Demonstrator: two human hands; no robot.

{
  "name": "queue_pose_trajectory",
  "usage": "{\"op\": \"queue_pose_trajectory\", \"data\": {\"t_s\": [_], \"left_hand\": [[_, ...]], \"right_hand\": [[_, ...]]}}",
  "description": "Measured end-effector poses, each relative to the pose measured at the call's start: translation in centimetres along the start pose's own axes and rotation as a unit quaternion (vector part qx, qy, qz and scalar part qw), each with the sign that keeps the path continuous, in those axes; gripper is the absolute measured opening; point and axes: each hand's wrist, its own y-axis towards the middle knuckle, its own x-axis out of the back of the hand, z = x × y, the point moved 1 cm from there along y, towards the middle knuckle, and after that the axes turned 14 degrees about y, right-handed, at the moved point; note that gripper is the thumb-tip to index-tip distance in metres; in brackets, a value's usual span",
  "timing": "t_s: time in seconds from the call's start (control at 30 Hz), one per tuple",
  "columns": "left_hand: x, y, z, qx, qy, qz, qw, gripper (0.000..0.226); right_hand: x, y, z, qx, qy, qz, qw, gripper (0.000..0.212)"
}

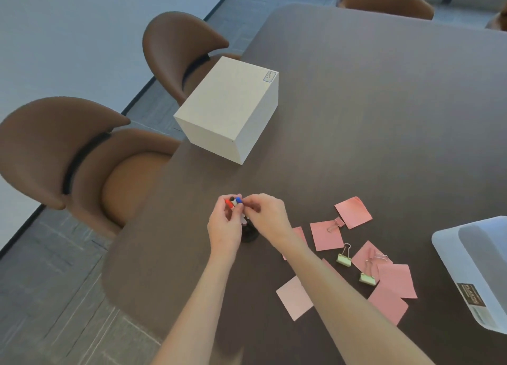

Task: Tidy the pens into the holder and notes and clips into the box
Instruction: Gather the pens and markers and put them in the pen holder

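Observation:
Both my hands hold a bunch of pens [234, 201] with red, black and blue caps, upright over a dark pen holder [249, 234] on the brown table [370, 117]. My left hand [223, 227] wraps the pens from the left, and my right hand [267, 216] pinches them from the right. The holder is mostly hidden between my hands. Several pink notes [326, 234] lie scattered to the right. Among them are green binder clips [343, 259] and pink clips [338, 223]. A clear plastic box [472, 271] stands at the right edge.
A closed white cardboard box [227, 109] sits on the table behind my hands. Two brown chairs [82, 159] stand along the table's left side, and another chair [389, 1] is at the far end.

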Motion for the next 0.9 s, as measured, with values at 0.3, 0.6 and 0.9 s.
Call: {"op": "queue_pose_trajectory", "data": {"t_s": [0.3,0.6,0.9], "left_hand": [[-1.8,-0.1,3.3,0.050,0.082,0.037,0.995,0.027],[-2.2,0.0,2.9,0.043,0.084,0.043,0.995,0.039],[-2.5,-1.4,1.5,-0.074,0.130,-0.031,0.988,0.028]], "right_hand": [[-0.9,-1.1,-3.8,-0.062,-0.126,-0.004,0.990,0.016],[-0.8,-1.4,-4.2,-0.034,-0.127,-0.029,0.991,0.015],[1.4,-3.1,-5.0,0.002,-0.079,-0.141,0.987,0.011]]}}
